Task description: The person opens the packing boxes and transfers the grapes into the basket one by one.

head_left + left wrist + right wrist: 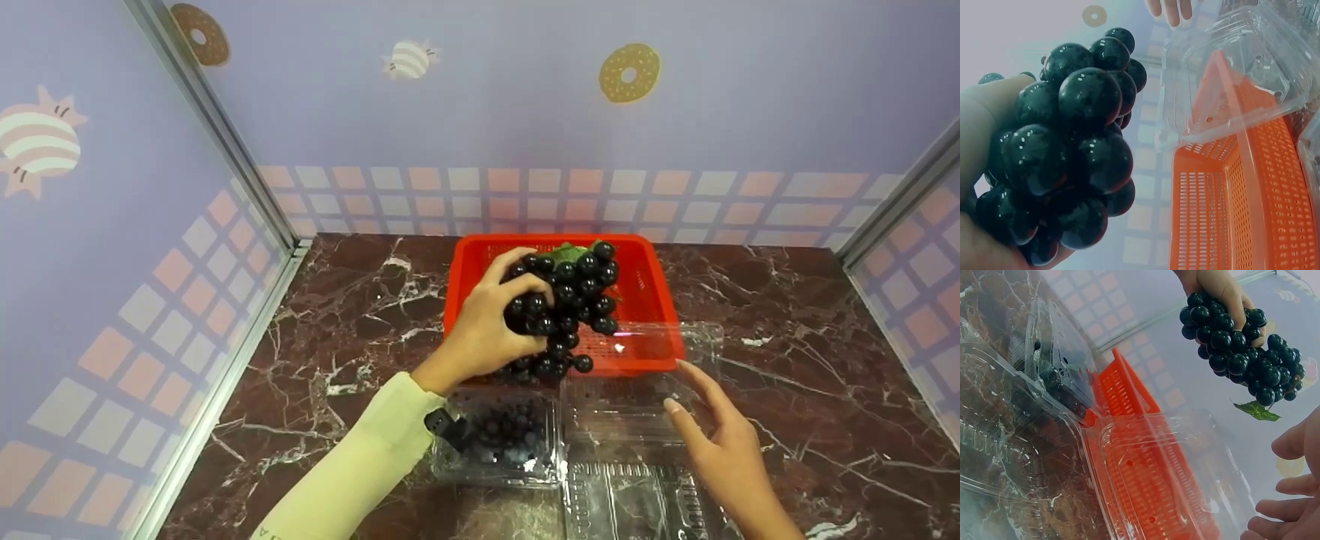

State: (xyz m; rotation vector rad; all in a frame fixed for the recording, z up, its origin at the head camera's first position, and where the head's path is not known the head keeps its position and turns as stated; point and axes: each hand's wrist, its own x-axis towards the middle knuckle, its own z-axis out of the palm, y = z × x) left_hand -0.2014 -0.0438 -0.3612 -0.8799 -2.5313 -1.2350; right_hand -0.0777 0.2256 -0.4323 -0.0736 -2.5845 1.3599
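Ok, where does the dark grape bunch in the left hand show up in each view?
Head: bunch right of centre, gripped by the left hand.
Left wrist: bunch large, filling much of the left half.
Right wrist: bunch at upper right.
Shared landmark: the slotted red basket, orange-looking at lower right in the left wrist view.

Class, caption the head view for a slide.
Left hand grips dark grapes, red basket behind them; right hand empty.
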